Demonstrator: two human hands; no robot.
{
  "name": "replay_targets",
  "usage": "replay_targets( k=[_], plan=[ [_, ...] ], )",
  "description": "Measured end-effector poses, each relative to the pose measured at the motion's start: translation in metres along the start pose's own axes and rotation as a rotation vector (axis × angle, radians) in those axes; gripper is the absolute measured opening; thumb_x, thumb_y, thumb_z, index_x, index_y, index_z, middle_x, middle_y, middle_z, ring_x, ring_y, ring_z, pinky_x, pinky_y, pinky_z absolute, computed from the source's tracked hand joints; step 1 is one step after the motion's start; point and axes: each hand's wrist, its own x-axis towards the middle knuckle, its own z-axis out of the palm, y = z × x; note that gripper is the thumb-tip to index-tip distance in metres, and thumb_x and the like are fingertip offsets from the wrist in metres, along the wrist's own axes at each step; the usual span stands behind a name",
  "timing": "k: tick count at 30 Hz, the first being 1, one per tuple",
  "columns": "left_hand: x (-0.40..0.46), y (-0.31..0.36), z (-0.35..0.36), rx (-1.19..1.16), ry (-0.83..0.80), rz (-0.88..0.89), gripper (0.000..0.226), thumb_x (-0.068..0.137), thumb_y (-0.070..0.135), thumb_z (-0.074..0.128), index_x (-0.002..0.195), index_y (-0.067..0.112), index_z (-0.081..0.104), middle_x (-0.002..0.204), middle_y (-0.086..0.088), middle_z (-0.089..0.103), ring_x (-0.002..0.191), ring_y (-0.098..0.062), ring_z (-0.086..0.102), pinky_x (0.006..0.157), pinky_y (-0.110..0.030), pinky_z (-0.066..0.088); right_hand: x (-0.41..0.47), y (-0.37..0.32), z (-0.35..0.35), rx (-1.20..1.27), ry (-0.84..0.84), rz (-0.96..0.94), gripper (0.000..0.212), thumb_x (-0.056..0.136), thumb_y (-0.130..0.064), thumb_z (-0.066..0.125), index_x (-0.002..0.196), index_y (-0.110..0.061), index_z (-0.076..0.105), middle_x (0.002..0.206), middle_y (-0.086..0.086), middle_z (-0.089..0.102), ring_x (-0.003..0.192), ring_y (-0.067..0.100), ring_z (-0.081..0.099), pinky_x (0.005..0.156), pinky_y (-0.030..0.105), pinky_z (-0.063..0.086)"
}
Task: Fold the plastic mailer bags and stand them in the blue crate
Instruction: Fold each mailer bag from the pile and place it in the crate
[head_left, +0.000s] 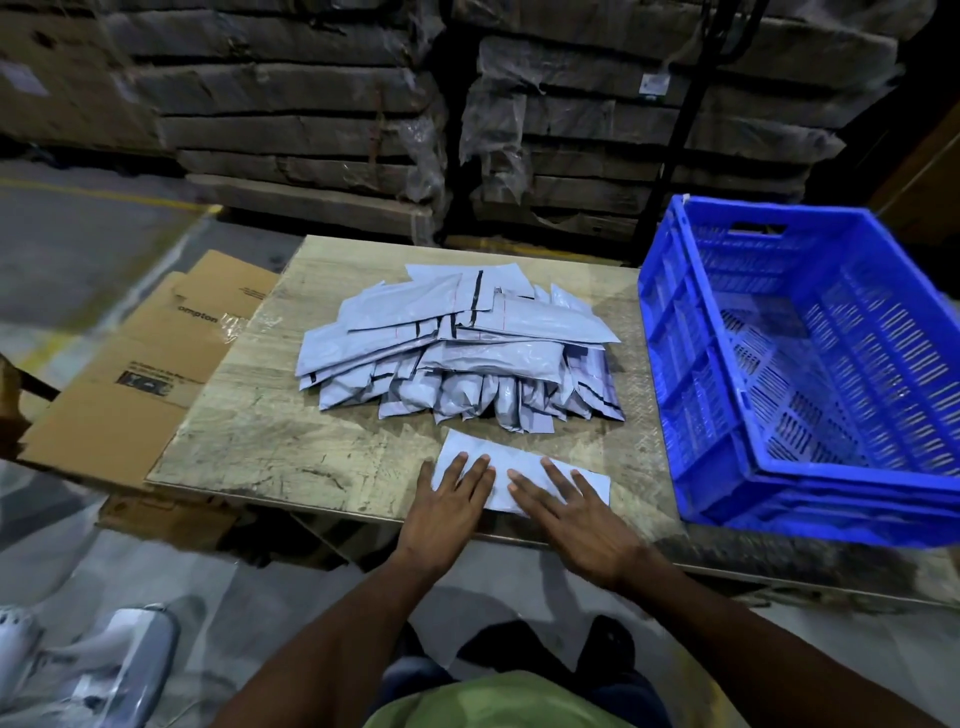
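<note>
- Head view, hands: left hand (451, 512) and right hand (574, 517) lie flat, fingers straight, pressing one folded mailer bag (511, 470) at the bench's near edge.
- Stock: heap of mailer bags (457, 348) mid-bench.
- Blue crate (691, 395): right of the bench, tilted, no bags visible inside.
- Risk: slick plastic may spring open once pressure lifts; a lone bag stood in the slatted crate will likely topple.
- Surface: worn wooden bench (270, 431).
- Room: flattened cardboard (156, 364) left, wrapped stacked cartons (291, 104) behind, concrete floor.

Warehouse: wrapped carton stacks (291, 104) behind
</note>
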Motion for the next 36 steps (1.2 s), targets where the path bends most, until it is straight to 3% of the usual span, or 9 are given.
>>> replay_targets(
  k=[5,9,13,17,23,25,29,32,36],
  plan=[
    [0.003,-0.007,0.001,-0.002,0.089,-0.034,0.064,0.075,0.005,0.077,0.137,0.012,0.065,0.147,-0.005,0.059,0.135,-0.031,0.056,0.102,-0.067,0.044,-0.013,0.000,0.008,-0.222,0.086,-0.340,0.048,0.103,-0.021,0.052,0.150,-0.027,0.043,0.168,-0.005,0.019,0.151,0.045,0.018,0.104,0.074,0.033],
    [0.002,-0.011,-0.003,-0.002,0.136,-0.084,0.073,0.067,0.009,0.089,0.135,0.013,0.063,0.144,-0.006,0.060,0.139,-0.032,0.050,0.112,-0.069,0.024,0.003,0.003,-0.004,-0.125,0.179,-0.273,0.038,0.102,-0.027,0.046,0.137,-0.028,0.060,0.168,-0.008,0.012,0.146,0.035,0.034,0.098,0.052,0.051],
    [-0.004,-0.015,-0.014,-0.023,0.235,-0.132,0.081,0.071,0.013,0.083,0.144,0.013,0.049,0.160,-0.010,0.042,0.151,-0.035,0.030,0.116,-0.071,0.015,0.007,0.003,-0.027,-0.097,0.274,-0.346,0.039,0.101,-0.017,0.045,0.137,-0.025,0.061,0.161,-0.007,0.036,0.135,0.034,0.051,0.079,0.036,0.057],
    [-0.004,-0.015,-0.024,-0.055,0.348,-0.164,0.081,0.088,0.022,0.062,0.159,0.011,0.025,0.171,-0.016,0.013,0.156,-0.036,0.015,0.119,-0.068,0.014,0.004,0.011,-0.046,0.031,0.279,-0.325,0.037,0.097,-0.021,0.061,0.133,-0.028,0.058,0.164,-0.010,0.030,0.128,0.027,0.054,0.059,0.031,0.055],
    [0.007,-0.005,-0.020,-0.053,0.269,-0.142,0.085,0.093,0.037,0.058,0.163,0.011,0.016,0.170,-0.019,0.011,0.157,-0.038,0.011,0.118,-0.069,0.017,0.013,0.042,-0.036,-0.035,0.174,-0.192,0.043,0.083,-0.021,0.051,0.125,-0.024,0.062,0.165,-0.011,0.025,0.115,0.031,0.057,0.046,0.038,0.055],
    [0.011,-0.002,-0.019,-0.038,0.250,-0.108,0.075,0.095,0.035,0.042,0.163,0.013,0.021,0.170,-0.018,0.012,0.157,-0.038,0.011,0.120,-0.068,0.013,0.017,0.048,-0.033,-0.063,0.167,-0.162,0.047,0.077,-0.010,0.060,0.122,-0.024,0.064,0.164,-0.013,0.025,0.117,0.032,0.057,0.051,0.038,0.056],
    [0.018,-0.001,-0.011,-0.027,0.169,-0.066,0.063,0.097,0.036,0.037,0.155,0.013,0.043,0.167,-0.016,0.028,0.156,-0.036,0.020,0.122,-0.064,0.007,0.025,0.047,-0.028,-0.158,-0.056,-0.090,0.046,0.069,-0.019,0.069,0.114,-0.030,0.070,0.153,-0.003,0.049,0.134,0.043,0.049,0.094,0.057,0.050],
    [0.020,0.002,-0.006,-0.050,0.106,-0.041,0.060,0.097,0.039,0.036,0.149,0.012,0.052,0.162,-0.014,0.039,0.153,-0.034,0.027,0.119,-0.062,0.014,0.027,0.035,-0.018,-0.127,-0.182,0.037,0.049,0.070,-0.028,0.065,0.120,-0.032,0.066,0.151,-0.001,0.051,0.143,0.035,0.042,0.102,0.069,0.035],
    [0.019,0.011,-0.001,-0.072,0.029,-0.017,0.060,0.100,0.039,0.033,0.144,0.006,0.057,0.156,-0.016,0.047,0.148,-0.033,0.039,0.118,-0.056,0.020,0.025,0.018,-0.008,0.021,-0.162,0.077,0.043,0.076,-0.038,0.052,0.118,-0.031,0.059,0.150,0.003,0.052,0.140,0.024,0.047,0.105,0.062,0.041]
  ],
)
